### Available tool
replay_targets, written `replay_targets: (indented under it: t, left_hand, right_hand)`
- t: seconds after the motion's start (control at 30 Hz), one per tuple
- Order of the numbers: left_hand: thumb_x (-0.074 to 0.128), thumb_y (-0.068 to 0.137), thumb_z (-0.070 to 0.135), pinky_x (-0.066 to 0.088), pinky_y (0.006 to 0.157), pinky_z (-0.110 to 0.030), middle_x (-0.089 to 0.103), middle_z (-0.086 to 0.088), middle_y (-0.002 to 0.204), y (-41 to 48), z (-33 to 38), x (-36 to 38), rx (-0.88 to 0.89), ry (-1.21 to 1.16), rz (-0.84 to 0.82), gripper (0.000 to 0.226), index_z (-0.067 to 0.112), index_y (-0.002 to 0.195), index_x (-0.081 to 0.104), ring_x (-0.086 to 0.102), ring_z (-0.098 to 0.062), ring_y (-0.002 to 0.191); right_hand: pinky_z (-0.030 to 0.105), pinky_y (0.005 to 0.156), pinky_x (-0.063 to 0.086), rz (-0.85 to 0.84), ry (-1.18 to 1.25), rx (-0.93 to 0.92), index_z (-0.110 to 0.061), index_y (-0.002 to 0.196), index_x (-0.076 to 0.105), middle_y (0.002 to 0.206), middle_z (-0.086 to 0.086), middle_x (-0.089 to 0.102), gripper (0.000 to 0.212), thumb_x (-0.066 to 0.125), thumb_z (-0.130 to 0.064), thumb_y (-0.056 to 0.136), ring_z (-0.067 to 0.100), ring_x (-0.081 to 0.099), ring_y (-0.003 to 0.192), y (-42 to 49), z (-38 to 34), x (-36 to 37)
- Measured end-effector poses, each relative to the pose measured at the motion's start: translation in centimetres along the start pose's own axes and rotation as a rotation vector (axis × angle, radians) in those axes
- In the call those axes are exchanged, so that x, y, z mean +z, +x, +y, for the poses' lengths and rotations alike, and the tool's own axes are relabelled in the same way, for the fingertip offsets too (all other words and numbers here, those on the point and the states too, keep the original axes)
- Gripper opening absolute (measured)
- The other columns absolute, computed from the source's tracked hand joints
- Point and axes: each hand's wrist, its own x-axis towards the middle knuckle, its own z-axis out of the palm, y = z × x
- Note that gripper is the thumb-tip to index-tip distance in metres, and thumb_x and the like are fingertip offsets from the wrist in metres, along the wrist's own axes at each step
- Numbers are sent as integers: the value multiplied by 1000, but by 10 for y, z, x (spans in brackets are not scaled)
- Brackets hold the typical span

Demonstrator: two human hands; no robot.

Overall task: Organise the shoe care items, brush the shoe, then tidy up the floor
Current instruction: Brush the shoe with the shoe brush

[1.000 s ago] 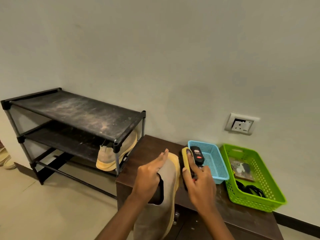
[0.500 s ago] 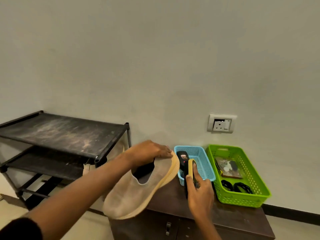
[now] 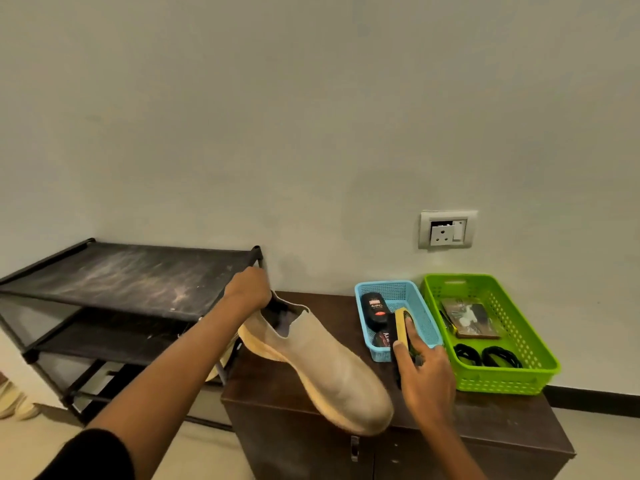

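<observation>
Shoe (image 3: 325, 368) swung round since last frame: heel now up by the desk's (image 3: 329, 306) left edge, toe at front edge. I see left hand (image 3: 247, 289) gripping its heel collar; right hand (image 3: 427, 379) gripping brush (image 3: 401, 329) over blue basket's (image 3: 388, 289) near end.

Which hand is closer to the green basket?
Right. The right hand, holding the yellow brush, is just left of the green basket. The left hand grips the shoe at its heel end, far off by the rack.

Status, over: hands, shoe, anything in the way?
Left hand grips shoe by heel opening. Right hand holds brush at blue basket. Nothing between brush and shoe.
</observation>
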Motion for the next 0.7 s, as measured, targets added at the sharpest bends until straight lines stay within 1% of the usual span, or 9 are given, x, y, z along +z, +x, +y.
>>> replay_targets:
  t: [0.1, 0.17, 0.23, 0.3, 0.37, 0.43, 0.5, 0.6, 0.7]
  left_hand:
    - [49, 94, 21, 51, 85, -33, 58, -15, 119, -2, -20, 16, -107, -64, -135, 27, 2, 111, 59, 60, -29, 105]
    - [50, 95, 28, 49, 90, -33, 54, -14, 125, -10, -34, 26, -177, -119, -204, 35, 2, 117, 57, 56, -29, 111]
    - [50, 95, 33, 46, 91, -32, 50, -15, 132, -19, -50, 37, -259, -194, -248, 43, 1, 125, 51, 54, -28, 115]
    - [52, 95, 29, 50, 90, -36, 45, -21, 135, -31, -65, 46, -367, -323, -305, 50, -4, 131, 43, 56, -33, 111]
    - [56, 93, 24, 52, 89, -43, 46, -27, 132, -46, -75, 52, -455, -444, -371, 54, -9, 132, 38, 59, -39, 107]
    - [59, 92, 25, 51, 89, -38, 50, -25, 129, -58, -86, 58, -502, -493, -397, 53, -7, 130, 41, 58, -36, 109]
    - [60, 91, 24, 53, 86, -38, 55, -25, 123, -65, -95, 66, -549, -553, -454, 50, -10, 125, 45, 62, -35, 104]
    - [57, 93, 25, 53, 87, -47, 56, -32, 120, -69, -99, 76, -637, -688, -586, 53, -13, 126, 42, 63, -42, 100]
    - [49, 97, 25, 53, 86, -46, 53, -32, 122, -72, -101, 83, -696, -807, -610, 49, -12, 127, 40, 61, -44, 102]
  right_hand:
    - [30, 64, 39, 7, -3, -24, -36, 129, 53, 79, 6, 46, 43, 61, -34, 87, 14, 48, 66, -1, -2, -1]
    - [31, 66, 40, 18, 0, -33, -36, 129, 53, 78, 7, 46, 43, 61, -33, 87, 15, 47, 65, -1, -4, -2]
    - [32, 67, 41, 30, 0, -44, -36, 129, 51, 78, 7, 45, 44, 61, -32, 87, 15, 45, 65, -2, -7, -4]
    - [31, 67, 38, 29, 7, -67, -36, 130, 50, 76, 7, 44, 44, 62, -30, 88, 14, 43, 63, -4, -12, -3]
    - [30, 66, 36, 13, 11, -98, -36, 130, 49, 75, 6, 42, 45, 62, -29, 88, 15, 44, 63, -8, -15, -1]
    - [32, 67, 39, -11, 5, -108, -37, 130, 49, 77, 8, 44, 45, 61, -30, 88, 19, 47, 65, -12, -18, 2]
    - [34, 69, 42, -30, 15, -108, -39, 130, 49, 79, 8, 45, 44, 61, -32, 88, 22, 50, 69, -16, -21, 4]
    - [35, 71, 43, -37, 22, -104, -40, 129, 48, 77, 5, 43, 44, 61, -33, 88, 23, 51, 71, -19, -23, 5]
    - [34, 70, 42, -32, 19, -112, -40, 128, 50, 75, 1, 40, 43, 61, -33, 87, 23, 50, 71, -20, -25, 7]
